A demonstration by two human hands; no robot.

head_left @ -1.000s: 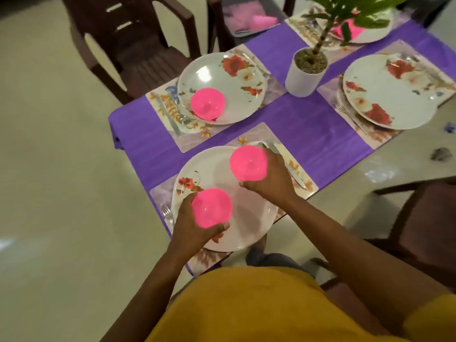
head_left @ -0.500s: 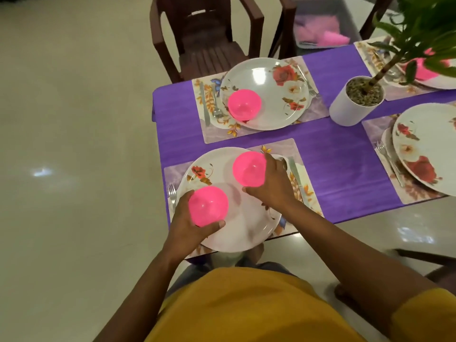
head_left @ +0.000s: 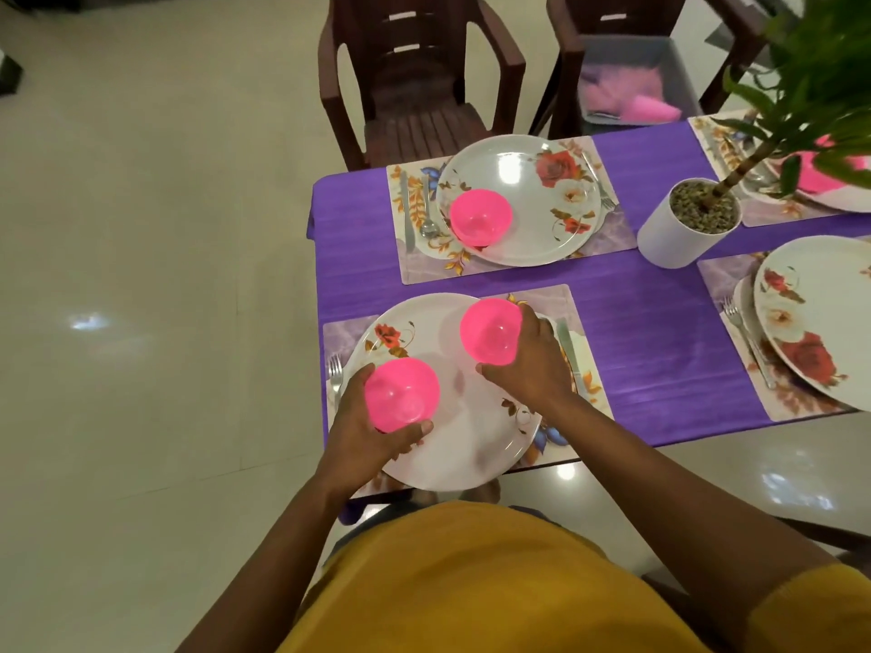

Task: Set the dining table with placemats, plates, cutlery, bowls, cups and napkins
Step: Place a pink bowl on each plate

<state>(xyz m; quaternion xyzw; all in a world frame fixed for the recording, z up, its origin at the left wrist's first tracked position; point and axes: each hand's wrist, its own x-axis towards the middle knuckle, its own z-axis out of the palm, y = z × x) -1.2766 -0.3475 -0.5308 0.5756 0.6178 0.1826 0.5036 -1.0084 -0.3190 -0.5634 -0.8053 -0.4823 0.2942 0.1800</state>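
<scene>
Two pink bowls sit over the near floral plate (head_left: 471, 426). My left hand (head_left: 367, 440) grips the nearer pink bowl (head_left: 401, 393) at the plate's left side. My right hand (head_left: 528, 365) grips the other pink bowl (head_left: 490, 329) at the plate's far right. The plate lies on a floral placemat (head_left: 561, 304) with a fork (head_left: 334, 374) on its left and a knife (head_left: 568, 346) on its right. A third pink bowl (head_left: 480, 216) stands on the far plate (head_left: 542, 200).
A purple runner (head_left: 660, 332) covers the table. A white plant pot (head_left: 683, 233) stands at the middle right. Another plate (head_left: 810, 318) with a fork (head_left: 744, 337) lies at the right edge. Two brown chairs (head_left: 414, 87) stand beyond, one holding a grey bin (head_left: 631, 82) with pink items.
The view has swung left and tilted up, bringing the chairs into sight. Both hands keep their hold on the two bowls over the near plate, with little shift.
</scene>
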